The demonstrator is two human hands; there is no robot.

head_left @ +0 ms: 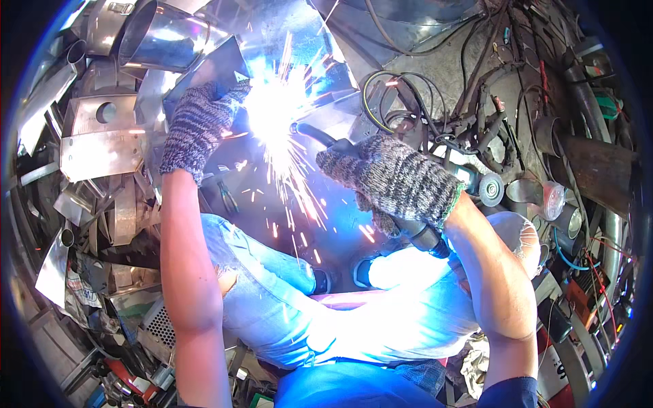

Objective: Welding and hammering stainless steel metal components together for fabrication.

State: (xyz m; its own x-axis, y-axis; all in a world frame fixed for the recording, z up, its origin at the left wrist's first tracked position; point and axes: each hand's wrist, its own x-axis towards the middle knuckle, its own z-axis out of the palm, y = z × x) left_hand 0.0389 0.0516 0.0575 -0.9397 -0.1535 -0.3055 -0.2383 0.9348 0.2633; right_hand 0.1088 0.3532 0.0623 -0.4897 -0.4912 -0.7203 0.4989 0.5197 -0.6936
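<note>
My right hand (401, 177), in a grey-and-black knitted glove, is closed round the handle of a welding torch (423, 236). The torch's curved neck points left into a blinding white arc, with orange sparks spraying up and down from it. Just left of the glare, my left hand (201, 129), gloved alike, grips a flat metal piece (224, 64) that is held at a tilt. Its fingertips are partly lost against the dark metal and the bright light. The glare hides the torch's tip and the spot where it meets the metal. Behind the arc stands a larger shiny sheet (326, 51).
Scrap metal crowds the left side, including a wide steel tube (163, 37) and a plate with a round hole (102, 129). Pliers (228, 198) lie on the floor beyond my knee. Coiled cables (408, 102) and an angle grinder (476, 166) lie at the right.
</note>
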